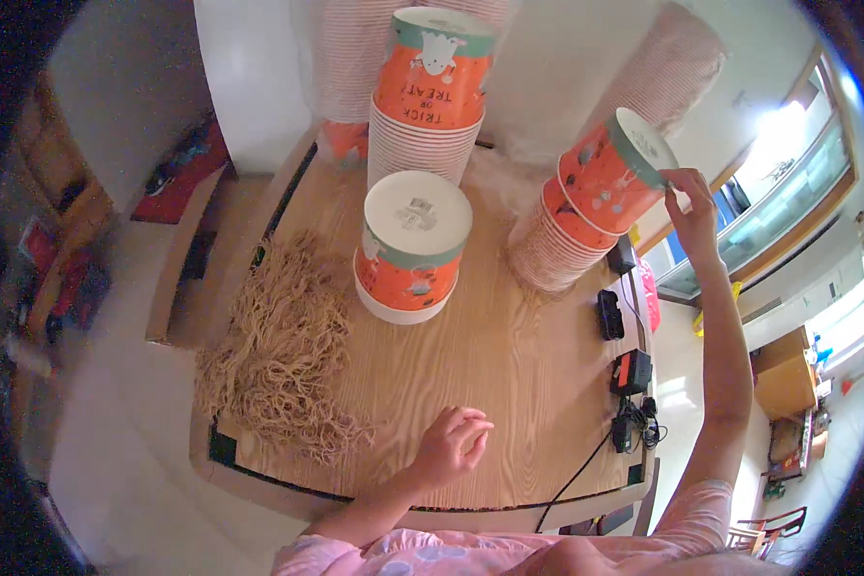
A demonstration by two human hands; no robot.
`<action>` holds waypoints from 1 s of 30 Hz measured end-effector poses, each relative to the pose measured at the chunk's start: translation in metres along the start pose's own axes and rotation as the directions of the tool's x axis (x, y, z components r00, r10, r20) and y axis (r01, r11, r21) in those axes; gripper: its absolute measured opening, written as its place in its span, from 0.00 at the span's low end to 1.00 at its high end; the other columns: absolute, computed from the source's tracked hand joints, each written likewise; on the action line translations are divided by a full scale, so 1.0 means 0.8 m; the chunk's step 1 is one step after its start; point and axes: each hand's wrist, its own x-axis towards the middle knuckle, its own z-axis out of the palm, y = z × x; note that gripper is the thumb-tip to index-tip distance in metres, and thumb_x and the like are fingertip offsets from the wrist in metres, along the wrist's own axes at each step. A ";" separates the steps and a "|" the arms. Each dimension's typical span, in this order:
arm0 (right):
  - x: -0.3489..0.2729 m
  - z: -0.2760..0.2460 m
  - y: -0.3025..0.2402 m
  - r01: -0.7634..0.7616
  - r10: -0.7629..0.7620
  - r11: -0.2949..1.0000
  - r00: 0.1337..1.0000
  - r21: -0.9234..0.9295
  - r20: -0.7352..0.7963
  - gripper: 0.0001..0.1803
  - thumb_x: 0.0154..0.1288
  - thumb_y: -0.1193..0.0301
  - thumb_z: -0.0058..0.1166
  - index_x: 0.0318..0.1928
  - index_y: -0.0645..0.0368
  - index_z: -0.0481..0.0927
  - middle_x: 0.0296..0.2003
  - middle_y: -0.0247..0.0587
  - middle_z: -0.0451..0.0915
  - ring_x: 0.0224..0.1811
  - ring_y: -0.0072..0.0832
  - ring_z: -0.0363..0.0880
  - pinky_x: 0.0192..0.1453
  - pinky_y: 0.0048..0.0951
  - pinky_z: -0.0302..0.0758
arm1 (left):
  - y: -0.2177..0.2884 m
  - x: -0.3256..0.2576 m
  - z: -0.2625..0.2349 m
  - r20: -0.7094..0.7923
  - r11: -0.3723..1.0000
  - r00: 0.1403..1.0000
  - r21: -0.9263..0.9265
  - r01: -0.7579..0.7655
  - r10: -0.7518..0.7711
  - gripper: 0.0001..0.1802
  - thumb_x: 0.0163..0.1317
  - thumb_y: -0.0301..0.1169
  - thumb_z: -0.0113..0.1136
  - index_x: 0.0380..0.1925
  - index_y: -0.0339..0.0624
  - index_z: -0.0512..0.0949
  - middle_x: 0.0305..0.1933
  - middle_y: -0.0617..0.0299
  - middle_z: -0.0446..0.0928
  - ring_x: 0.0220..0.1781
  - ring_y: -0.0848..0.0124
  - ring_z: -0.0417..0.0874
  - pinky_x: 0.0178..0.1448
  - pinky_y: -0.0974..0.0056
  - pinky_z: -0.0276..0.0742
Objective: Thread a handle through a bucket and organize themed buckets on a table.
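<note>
Reaching up and out over the right edge of the tabletop (509, 384), the right hand (693, 213) meets the rim of the top cup (612, 173) on a leaning stack of cups (566, 240) near the far right corner; thumb and fingertips appear to pinch the rim where the white base faces the camera, probably to steady or lift that cup off the tilted column. The cup is orange with a teal band, mouth down like the rest. The left hand (449, 444) rests on the wood close to the near edge, fingers loosely curled together, holding nothing, likely as a brace. A short stack of two cups (413, 252) stands upright at the tabletop's centre, and a taller stack (434, 96) stands behind it at the far edge. A heap of tan shredded paper (283, 350) lies along the left edge. Small black devices with cables (629, 384) sit along the right edge. Wrapped sleeves of cups (667, 72) at the far edge are cut off by the frame, so their count is unclear. Contact under the right fingertips is hard to confirm.
</note>
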 end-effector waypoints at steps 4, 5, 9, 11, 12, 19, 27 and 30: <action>-0.005 0.007 0.001 -0.006 0.006 1.000 1.000 0.007 -0.003 0.17 0.53 0.85 0.51 0.43 0.57 0.79 0.39 0.41 0.76 0.43 0.35 0.76 0.48 0.29 0.73 | -0.003 -0.001 0.002 0.010 1.000 1.000 0.005 -0.009 0.009 0.11 0.47 0.23 0.62 0.33 0.44 0.79 0.40 0.60 0.75 0.44 0.62 0.76 0.49 0.60 0.72; -0.005 0.008 0.002 0.008 -0.008 1.000 1.000 -0.013 0.001 0.17 0.53 0.84 0.51 0.43 0.57 0.79 0.39 0.42 0.76 0.43 0.35 0.76 0.48 0.30 0.72 | -0.003 -0.001 0.002 0.016 1.000 1.000 0.008 -0.008 0.008 0.11 0.47 0.23 0.62 0.33 0.44 0.79 0.40 0.60 0.75 0.44 0.62 0.76 0.49 0.60 0.72; -0.004 0.012 -0.002 0.008 -0.008 1.000 1.000 -0.012 0.002 0.17 0.52 0.84 0.52 0.44 0.57 0.79 0.38 0.42 0.76 0.44 0.37 0.75 0.51 0.32 0.71 | 0.000 0.000 0.000 0.033 1.000 0.999 0.024 -0.001 0.000 0.11 0.47 0.23 0.62 0.33 0.45 0.79 0.40 0.60 0.75 0.44 0.62 0.76 0.50 0.59 0.72; -0.005 0.014 -0.001 0.007 -0.007 1.000 1.000 -0.016 0.007 0.17 0.52 0.84 0.52 0.44 0.58 0.79 0.38 0.43 0.76 0.44 0.38 0.75 0.51 0.33 0.71 | -0.001 0.000 0.001 0.034 1.000 0.999 0.020 -0.001 0.000 0.11 0.47 0.23 0.62 0.33 0.44 0.79 0.40 0.60 0.75 0.44 0.62 0.75 0.50 0.59 0.72; -0.006 0.015 -0.001 0.007 -0.007 1.000 1.000 -0.019 0.011 0.17 0.52 0.84 0.52 0.44 0.58 0.78 0.38 0.43 0.76 0.45 0.39 0.75 0.51 0.33 0.71 | -0.001 0.000 0.001 0.034 1.000 0.999 0.015 -0.002 0.002 0.10 0.47 0.24 0.62 0.33 0.44 0.79 0.40 0.60 0.75 0.44 0.62 0.75 0.50 0.59 0.72; -0.014 0.023 -0.006 0.027 -0.026 0.999 0.998 -0.027 0.053 0.19 0.51 0.82 0.53 0.46 0.58 0.77 0.39 0.44 0.75 0.46 0.41 0.73 0.51 0.36 0.71 | 0.001 -0.002 -0.002 0.051 1.000 0.999 0.020 0.004 -0.005 0.10 0.48 0.24 0.62 0.33 0.44 0.79 0.40 0.61 0.75 0.44 0.62 0.75 0.50 0.59 0.72; -0.031 0.019 -0.019 0.143 -0.108 0.982 0.963 -0.126 0.248 0.32 0.45 0.77 0.51 0.57 0.56 0.66 0.49 0.49 0.68 0.54 0.47 0.65 0.59 0.42 0.66 | -0.001 -0.003 0.010 0.028 0.995 0.999 0.099 -0.027 0.025 0.08 0.49 0.24 0.63 0.31 0.44 0.77 0.37 0.63 0.73 0.39 0.65 0.76 0.43 0.61 0.75; -0.026 0.016 -0.016 0.123 -0.083 0.986 0.949 -0.114 0.305 0.32 0.45 0.79 0.50 0.57 0.56 0.65 0.48 0.49 0.67 0.54 0.48 0.65 0.60 0.42 0.65 | -0.001 0.003 0.010 0.033 0.996 0.997 0.050 -0.077 0.075 0.09 0.48 0.23 0.63 0.31 0.44 0.77 0.37 0.62 0.73 0.39 0.64 0.76 0.43 0.61 0.75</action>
